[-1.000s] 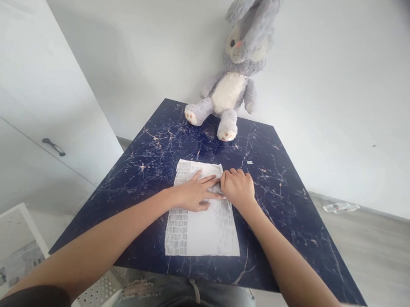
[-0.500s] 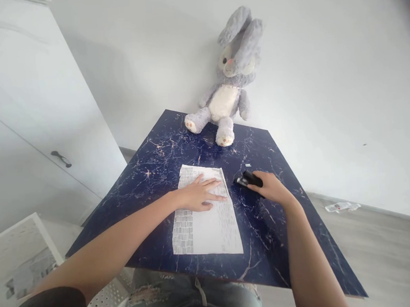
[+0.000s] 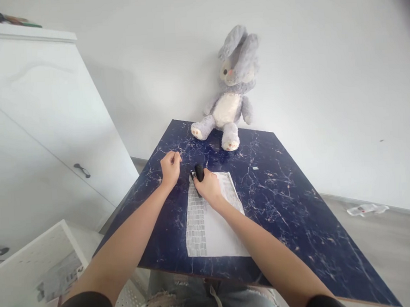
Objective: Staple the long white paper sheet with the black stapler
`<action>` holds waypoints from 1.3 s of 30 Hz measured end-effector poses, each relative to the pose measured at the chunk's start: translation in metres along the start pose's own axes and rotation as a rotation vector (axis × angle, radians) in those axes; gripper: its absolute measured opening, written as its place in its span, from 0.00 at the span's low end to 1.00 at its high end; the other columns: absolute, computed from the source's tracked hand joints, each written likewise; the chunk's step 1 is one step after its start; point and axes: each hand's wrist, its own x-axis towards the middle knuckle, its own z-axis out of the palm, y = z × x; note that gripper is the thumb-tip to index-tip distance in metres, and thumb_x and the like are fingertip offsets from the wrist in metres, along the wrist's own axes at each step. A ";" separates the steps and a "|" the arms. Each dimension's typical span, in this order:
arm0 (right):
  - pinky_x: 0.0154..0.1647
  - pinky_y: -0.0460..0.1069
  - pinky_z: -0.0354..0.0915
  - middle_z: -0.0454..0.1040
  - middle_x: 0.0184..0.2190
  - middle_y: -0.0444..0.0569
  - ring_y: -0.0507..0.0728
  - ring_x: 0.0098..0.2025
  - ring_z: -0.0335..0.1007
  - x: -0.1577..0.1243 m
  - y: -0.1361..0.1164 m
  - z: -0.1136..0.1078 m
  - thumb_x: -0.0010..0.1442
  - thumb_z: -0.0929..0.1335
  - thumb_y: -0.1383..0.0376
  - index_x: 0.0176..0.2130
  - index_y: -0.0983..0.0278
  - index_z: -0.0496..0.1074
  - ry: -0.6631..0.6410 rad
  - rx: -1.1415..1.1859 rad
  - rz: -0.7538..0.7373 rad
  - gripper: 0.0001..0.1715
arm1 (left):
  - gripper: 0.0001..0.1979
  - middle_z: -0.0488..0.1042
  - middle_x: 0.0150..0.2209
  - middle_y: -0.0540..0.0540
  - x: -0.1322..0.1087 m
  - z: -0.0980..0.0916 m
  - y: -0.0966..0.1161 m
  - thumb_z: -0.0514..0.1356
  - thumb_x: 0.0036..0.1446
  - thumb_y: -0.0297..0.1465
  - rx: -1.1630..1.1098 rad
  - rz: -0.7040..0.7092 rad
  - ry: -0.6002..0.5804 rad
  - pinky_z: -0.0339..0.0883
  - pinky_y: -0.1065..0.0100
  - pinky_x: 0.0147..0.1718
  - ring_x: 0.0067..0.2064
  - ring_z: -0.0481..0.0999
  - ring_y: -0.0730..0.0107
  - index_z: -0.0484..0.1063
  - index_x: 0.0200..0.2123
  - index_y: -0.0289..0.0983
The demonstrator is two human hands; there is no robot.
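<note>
A black stapler (image 3: 199,173) is in my right hand (image 3: 209,186), whose fingers are wrapped round it. It lies over the upper left corner of a paper sheet (image 3: 196,223) with printed text and grid patterns. I cannot tell whether its jaws are around the corner or on top of it. To the left of that corner, my left hand (image 3: 171,168) is loosely curled above the table, apart from the sheet, with nothing visible in it. My right forearm covers the sheet's lower right part.
A dark blue marbled table (image 3: 281,204) bears the sheet. A grey plush rabbit (image 3: 228,105) sits at its back against the wall. A tiny white scrap (image 3: 255,168) lies right of the sheet. A white cabinet (image 3: 50,121) and a white basket (image 3: 71,236) stand at left.
My left hand has lifted off the sheet, moved up and left, and curled. My right hand has carried the stapler leftward from beside the sheet to its upper left corner. The view has shifted slightly.
</note>
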 end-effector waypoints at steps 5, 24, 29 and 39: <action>0.38 0.52 0.63 0.78 0.37 0.53 0.63 0.39 0.75 0.002 -0.002 0.003 0.64 0.67 0.53 0.39 0.62 0.68 0.026 0.077 0.029 0.14 | 0.20 0.66 0.23 0.50 -0.002 0.004 -0.003 0.53 0.67 0.31 -0.010 -0.006 -0.042 0.59 0.67 0.33 0.28 0.67 0.70 0.64 0.20 0.38; 0.50 0.56 0.62 0.67 0.42 0.55 0.64 0.45 0.61 -0.023 0.069 -0.007 0.69 0.60 0.69 0.39 0.61 0.67 0.084 -0.212 -0.261 0.09 | 0.19 0.68 0.21 0.51 -0.001 0.015 -0.021 0.53 0.64 0.33 0.040 -0.138 -0.114 0.57 0.66 0.32 0.27 0.69 0.68 0.68 0.21 0.38; 0.49 0.56 0.63 0.67 0.42 0.53 0.63 0.46 0.64 -0.051 0.103 -0.035 0.68 0.61 0.67 0.39 0.60 0.68 0.090 -0.182 -0.188 0.08 | 0.19 0.68 0.21 0.51 -0.001 0.017 -0.019 0.53 0.64 0.33 0.053 -0.122 -0.141 0.57 0.66 0.32 0.27 0.68 0.68 0.68 0.20 0.38; 0.52 0.58 0.64 0.74 0.45 0.59 0.65 0.47 0.68 0.030 0.201 -0.105 0.60 0.62 0.70 0.46 0.66 0.75 0.369 -0.263 -0.058 0.17 | 0.18 0.68 0.21 0.51 -0.001 0.017 -0.018 0.53 0.63 0.34 0.064 -0.155 -0.186 0.57 0.65 0.32 0.27 0.69 0.67 0.68 0.21 0.39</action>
